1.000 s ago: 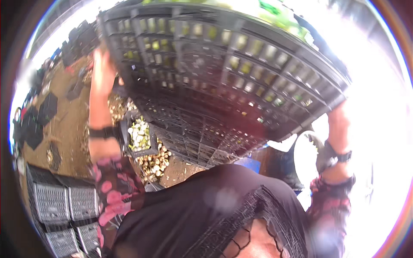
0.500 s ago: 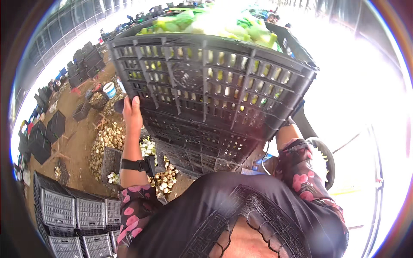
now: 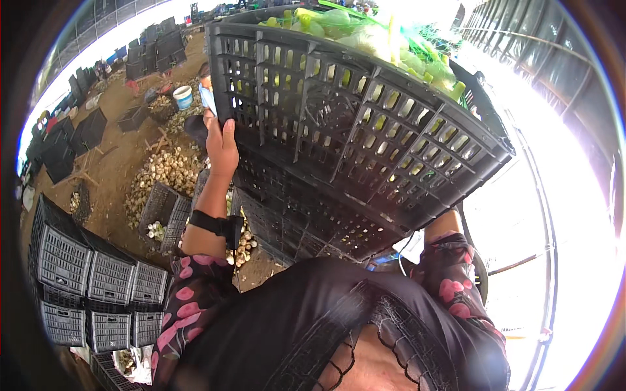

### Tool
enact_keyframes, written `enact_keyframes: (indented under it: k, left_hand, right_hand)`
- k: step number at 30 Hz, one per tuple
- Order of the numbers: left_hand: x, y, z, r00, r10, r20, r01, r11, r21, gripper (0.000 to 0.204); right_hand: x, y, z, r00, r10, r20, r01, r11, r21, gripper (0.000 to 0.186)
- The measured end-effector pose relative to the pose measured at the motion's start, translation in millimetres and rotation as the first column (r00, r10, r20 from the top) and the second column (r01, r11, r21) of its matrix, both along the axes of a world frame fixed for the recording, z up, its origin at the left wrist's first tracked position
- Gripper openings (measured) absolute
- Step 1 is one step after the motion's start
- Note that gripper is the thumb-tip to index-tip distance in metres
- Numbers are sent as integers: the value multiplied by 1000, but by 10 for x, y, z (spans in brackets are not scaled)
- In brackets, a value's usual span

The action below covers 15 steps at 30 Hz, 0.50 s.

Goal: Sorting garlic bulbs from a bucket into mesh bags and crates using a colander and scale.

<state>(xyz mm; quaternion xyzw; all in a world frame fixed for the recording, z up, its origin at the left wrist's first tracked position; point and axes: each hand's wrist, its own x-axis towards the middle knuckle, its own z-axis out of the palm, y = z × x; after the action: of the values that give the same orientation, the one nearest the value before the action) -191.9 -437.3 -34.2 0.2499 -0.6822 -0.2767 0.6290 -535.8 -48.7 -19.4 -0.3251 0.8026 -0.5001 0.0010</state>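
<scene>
A black slatted plastic crate fills the upper middle of the view, tilted, with its right side lower. Pale bulbs with green stalks are heaped above its rim, partly under green netting. My left hand is closed on the crate's left edge, thumb on the near face and fingers round the side. My right forearm reaches up under the crate's lower right corner, and the crate hides that hand. Directly below is another black crate; whether the two touch is hard to make out.
At lower left stand stacked black crates. Loose pale bulbs lie in a pile on the brown floor, beside an open crate. A white and blue bucket stands farther off, near more stacked crates. A wall bounds the right.
The crate has shifted right in view and leans more down to the right. My left hand moves with it, still gripping its edge. My right hand, partly visible before, is hidden now.
</scene>
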Motion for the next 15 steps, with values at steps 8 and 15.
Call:
enact_keyframes:
  k: [8, 15]
  left_hand:
    - [12, 44, 51, 993, -71, -96, 87, 982, 165, 35]
    - [18, 22, 34, 999, 39, -17, -36, 986, 164, 47]
  right_hand:
    - [17, 306, -139, 999, 17, 37, -17, 1000, 18, 63]
    - [-250, 29, -23, 996, 89, 23, -88, 996, -18, 65]
